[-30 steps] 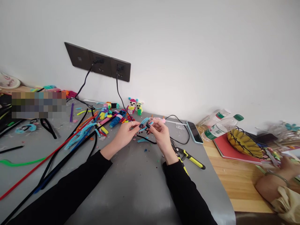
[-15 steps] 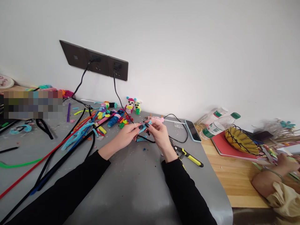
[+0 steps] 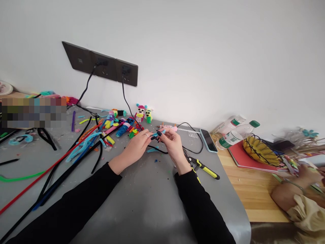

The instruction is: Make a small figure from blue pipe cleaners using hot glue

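Over the grey table mat [image 3: 142, 210], my left hand [image 3: 135, 145] and my right hand [image 3: 171, 145] meet fingertip to fingertip. Both are closed in a pinch on a light blue pipe cleaner [image 3: 162, 132], most of which the fingers cover. Another short light blue piece [image 3: 152, 149] lies on the mat just beneath them. Beyond my left hand is a pile of colourful pipe-cleaner figures [image 3: 123, 128]. Two small figures, one pink-topped [image 3: 140, 113] and one yellow and green [image 3: 148, 116], stand against the wall. Yellow-and-black pliers [image 3: 207, 169] rest beside my right wrist.
Long red [image 3: 50, 169] and black pipe cleaners spread across the left side. A pink glue gun [image 3: 167, 127] with a black cord lies behind my hands. A phone [image 3: 208, 140], bottles [image 3: 230, 139] and a yellow basket [image 3: 261, 150] are to the right, near another person's arm [image 3: 286, 193].
My left hand has rolled over, its back now turned more upward, and its fingers have curled further around the light blue pipe cleaner. The view has shifted slightly.
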Available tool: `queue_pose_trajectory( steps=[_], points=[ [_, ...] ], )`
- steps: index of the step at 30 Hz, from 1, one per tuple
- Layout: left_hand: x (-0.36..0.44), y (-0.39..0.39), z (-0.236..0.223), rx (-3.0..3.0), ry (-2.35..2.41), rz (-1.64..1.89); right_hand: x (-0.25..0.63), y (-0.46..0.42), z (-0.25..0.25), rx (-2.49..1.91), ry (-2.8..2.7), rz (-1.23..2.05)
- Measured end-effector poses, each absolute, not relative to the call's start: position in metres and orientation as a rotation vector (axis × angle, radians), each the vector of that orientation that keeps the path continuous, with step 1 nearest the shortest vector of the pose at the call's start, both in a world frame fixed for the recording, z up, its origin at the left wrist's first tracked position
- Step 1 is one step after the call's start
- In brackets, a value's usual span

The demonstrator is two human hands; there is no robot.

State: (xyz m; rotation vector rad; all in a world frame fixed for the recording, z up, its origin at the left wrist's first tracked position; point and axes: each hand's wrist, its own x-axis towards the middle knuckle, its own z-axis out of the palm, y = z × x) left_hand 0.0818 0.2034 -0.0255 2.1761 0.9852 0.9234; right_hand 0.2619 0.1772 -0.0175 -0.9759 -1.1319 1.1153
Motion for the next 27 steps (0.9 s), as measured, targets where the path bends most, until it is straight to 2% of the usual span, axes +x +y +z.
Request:
queue_pose_trajectory(
  steps=[8,14,18,27],
  points=[
    [0.082,0.202,-0.018,1.804,0.912,0.79,0.263,0.172,-0.01,-1.059,-1.236,1.021],
    [0.08,0.2,-0.013,1.744,1.018,0.808,0.259,0.177,-0.019,-1.022,-1.102,1.023],
    [0.079,0.199,-0.012,1.706,1.051,0.846,0.259,0.18,-0.022,-0.937,-0.976,1.153],
    [0.082,0.2,-0.017,1.746,0.939,0.835,0.261,0.178,-0.02,-1.011,-1.027,1.163]
  ],
)
